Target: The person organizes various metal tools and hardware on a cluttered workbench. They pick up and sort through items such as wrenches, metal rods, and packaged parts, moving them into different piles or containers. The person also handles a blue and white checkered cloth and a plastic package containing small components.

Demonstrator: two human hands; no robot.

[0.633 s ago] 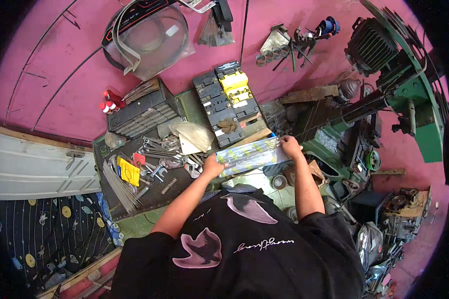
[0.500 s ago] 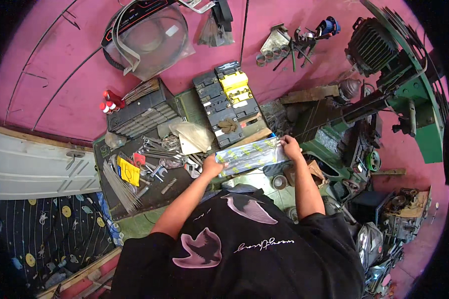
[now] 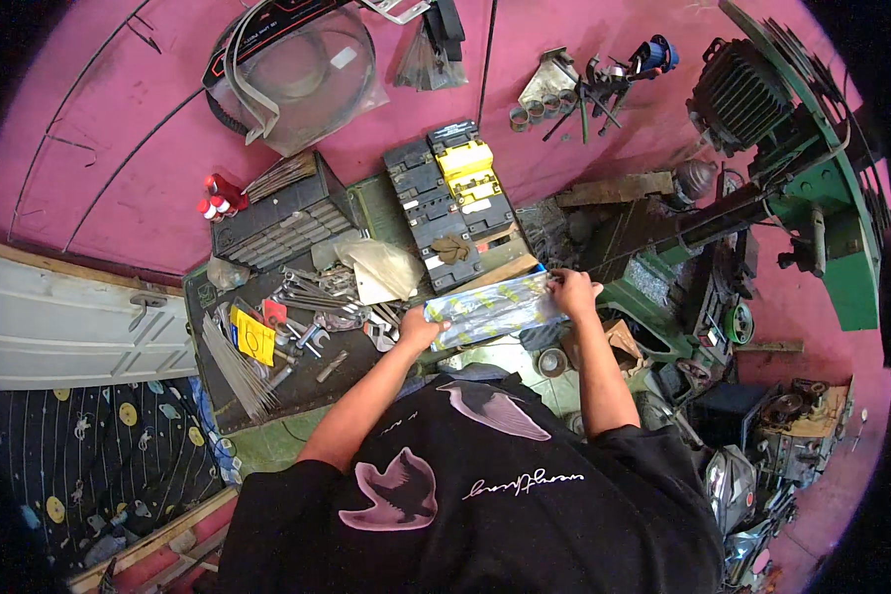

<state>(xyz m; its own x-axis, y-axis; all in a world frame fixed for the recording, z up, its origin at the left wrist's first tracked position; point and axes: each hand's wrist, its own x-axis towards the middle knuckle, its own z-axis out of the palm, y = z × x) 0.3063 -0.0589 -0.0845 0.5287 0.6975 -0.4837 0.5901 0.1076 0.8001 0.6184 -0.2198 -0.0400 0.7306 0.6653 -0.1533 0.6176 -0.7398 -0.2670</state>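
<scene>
A long, flat plastic package (image 3: pixel 493 311), clear with blue edges and yellow-green print, stretches between my hands in front of my chest. My left hand (image 3: pixel 424 329) is closed on its left end, thumb lying on top. At the other end, my right hand (image 3: pixel 572 294) pinches the upper right corner. What lies inside the wrap is grey and hard to make out. Just beyond the package stand dark batteries (image 3: pixel 431 213), and a yellow case (image 3: pixel 467 170) sits at their far right.
A workbench to my left holds thin rods (image 3: pixel 240 371), a yellow packet (image 3: pixel 253 339), several wrenches (image 3: pixel 312 337) and a dark drawer cabinet (image 3: pixel 285 218). Right of me stands a green machine (image 3: pixel 653 277). A clear face shield (image 3: pixel 297 79) hangs on the pink wall.
The package's right end has shifted slightly left and nearer with my right hand, whose fingers have turned a little on the corner. My left hand keeps its grip, moving barely.
</scene>
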